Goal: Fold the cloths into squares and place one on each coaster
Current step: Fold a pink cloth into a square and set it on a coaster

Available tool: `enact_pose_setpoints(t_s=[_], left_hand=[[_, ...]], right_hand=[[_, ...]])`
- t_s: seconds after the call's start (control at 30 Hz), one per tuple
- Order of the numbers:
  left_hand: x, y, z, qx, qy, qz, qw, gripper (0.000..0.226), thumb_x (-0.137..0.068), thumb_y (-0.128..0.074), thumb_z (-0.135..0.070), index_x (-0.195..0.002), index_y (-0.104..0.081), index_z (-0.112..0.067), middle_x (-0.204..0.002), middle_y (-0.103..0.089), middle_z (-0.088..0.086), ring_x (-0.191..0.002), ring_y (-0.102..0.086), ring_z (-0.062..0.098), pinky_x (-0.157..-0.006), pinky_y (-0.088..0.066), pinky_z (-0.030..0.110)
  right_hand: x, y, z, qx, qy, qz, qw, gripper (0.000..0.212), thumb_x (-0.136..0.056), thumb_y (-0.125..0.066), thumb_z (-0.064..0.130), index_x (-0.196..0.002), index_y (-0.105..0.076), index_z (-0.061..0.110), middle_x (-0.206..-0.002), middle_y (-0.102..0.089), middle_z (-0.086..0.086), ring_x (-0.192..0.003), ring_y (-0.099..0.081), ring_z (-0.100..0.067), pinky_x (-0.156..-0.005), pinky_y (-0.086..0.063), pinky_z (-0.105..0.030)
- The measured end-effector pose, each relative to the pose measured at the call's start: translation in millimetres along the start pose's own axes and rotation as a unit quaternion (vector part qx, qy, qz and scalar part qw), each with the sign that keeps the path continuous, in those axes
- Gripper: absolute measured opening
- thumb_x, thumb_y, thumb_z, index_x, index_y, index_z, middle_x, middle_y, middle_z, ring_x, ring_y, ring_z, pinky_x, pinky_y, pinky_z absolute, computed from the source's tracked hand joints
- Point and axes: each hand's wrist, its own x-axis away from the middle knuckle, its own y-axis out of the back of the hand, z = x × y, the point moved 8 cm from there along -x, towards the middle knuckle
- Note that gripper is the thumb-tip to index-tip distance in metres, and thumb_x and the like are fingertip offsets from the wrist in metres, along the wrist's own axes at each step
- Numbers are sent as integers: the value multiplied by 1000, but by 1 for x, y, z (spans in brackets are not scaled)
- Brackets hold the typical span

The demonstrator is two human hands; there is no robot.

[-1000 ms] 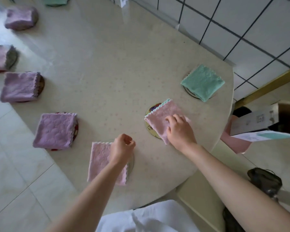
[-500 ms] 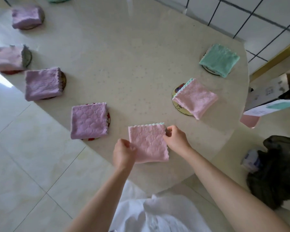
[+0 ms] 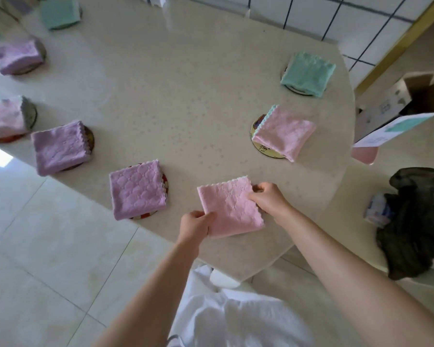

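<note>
A folded pink cloth (image 3: pixel 229 206) lies near the table's front edge, hiding whatever is beneath it. My left hand (image 3: pixel 194 225) pinches its near-left corner and my right hand (image 3: pixel 267 197) grips its right edge. Another pink cloth (image 3: pixel 285 132) sits on a yellow-rimmed coaster (image 3: pixel 257 144) to the right. Behind it a green cloth (image 3: pixel 307 73) covers a coaster. On the left, purple cloths (image 3: pixel 137 192) (image 3: pixel 59 147) rest on red coasters. Further left lie a pink cloth (image 3: pixel 4 118), a purple one (image 3: pixel 18 56) and a green one (image 3: pixel 59 12).
The beige speckled table (image 3: pixel 173 96) has a rounded front edge. An open cardboard box (image 3: pixel 398 101) and a black plastic bag (image 3: pixel 416 221) stand to the right, off the table. A tiled wall runs behind, and pale floor tiles lie left.
My right hand left the pink cloth on the yellow-rimmed coaster and came to the near pink cloth. Both hands now hold that cloth by its edges, and my view shifted left.
</note>
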Motion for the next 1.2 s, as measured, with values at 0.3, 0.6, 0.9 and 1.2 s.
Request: enact_pose_setpoints(t_s=[0.3,0.6,0.9,1.2], left_hand=[[-15,7,-28,-74,-59,18,995,5,-79,-68,-14,-83,-66,-13,-74,-62,3,-68,-54,19,-62,-44,30],[-58,-1,-56,-179,-80,76,978,8,-79,-71,-12,-82,-66,-17,-68,-60,-1,-65,-53,17,-59,-45,26],[-75,0,-53,-276,-67,138,949,13,-76,-75,-20,-76,-64,-14,-71,-66,7,-66,-65,23,-70,-60,46],[-59,0,-68,-378,-171,124,901,14,-81,-69,-25,-79,-61,-13,-75,-63,3,-64,-54,16,-58,-39,22]], right_hand=[[22,-2,-42,-147,-52,-43,987,8,-81,-67,12,-84,-61,16,-87,-68,-6,-72,-66,-21,-68,-59,-36],[19,-9,-60,-131,-72,-138,979,13,-72,-73,23,-75,-61,22,-81,-70,-3,-74,-69,-27,-72,-58,-48],[37,-8,-49,-46,-104,-266,957,27,-78,-71,22,-100,-61,11,-97,-69,-3,-96,-62,-21,-75,-38,-21],[50,-13,-39,56,-71,-321,943,20,-81,-69,17,-91,-57,6,-93,-65,-12,-90,-60,-32,-75,-41,-34]])
